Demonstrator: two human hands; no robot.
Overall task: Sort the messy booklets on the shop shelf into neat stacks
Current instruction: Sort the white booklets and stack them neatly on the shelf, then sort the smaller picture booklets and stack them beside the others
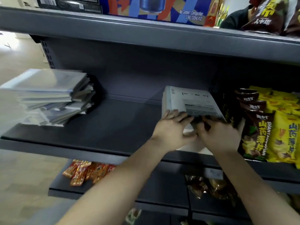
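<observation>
Head: left hand (172, 129) presses, right hand (217, 135) grips booklets (191, 99).

Retail shop. Grey metal gondola shelf (113, 130) in tiers, with a slotted upright (47, 52) at the back. Stocked with packaged goods: yellow snack bags (284, 127), brown snack bags (254, 114), red sachets (81, 172) below, a 12-can drink carton (154, 12) above. One label strip (213, 173) on a shelf edge. A booklet stack (186, 101) sits among them.

Both bare forearms reach forward, converging. Left hand (172, 129) palm down, fingers (176, 114) straight, slightly spread. Right hand (218, 136) just beside it, thumbs nearly meeting, fingers curled, blurred; grip unclear.
</observation>
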